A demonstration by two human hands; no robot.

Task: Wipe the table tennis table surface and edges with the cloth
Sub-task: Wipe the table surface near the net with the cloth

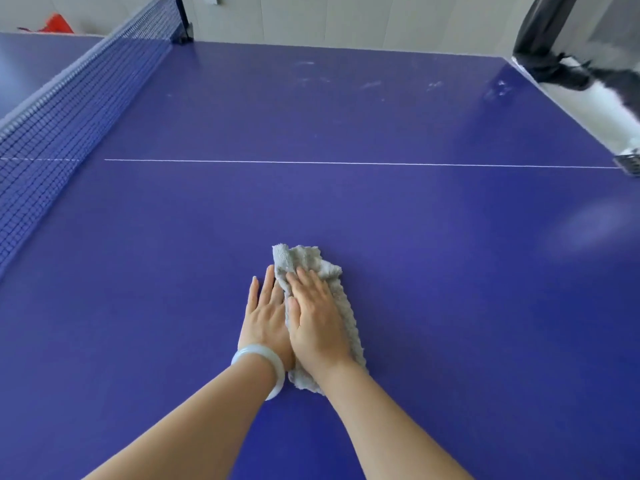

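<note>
Head: two hands (266,320) (317,323), one cloth (302,258)

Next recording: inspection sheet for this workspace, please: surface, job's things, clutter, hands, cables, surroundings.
Surface: blue table tennis table, white smudges beyond the centre line.
Job's things: grey cloth, crumpled, lying on the near half.
Clutter: nothing seen.
Hands: right hand presses flat on the cloth; left hand lies flat beside it, fingers straight; pale bangle on the left wrist.
Cables: nothing seen.
Surroundings: net at left; red object beyond it; dark fabric past the far right corner.
</note>
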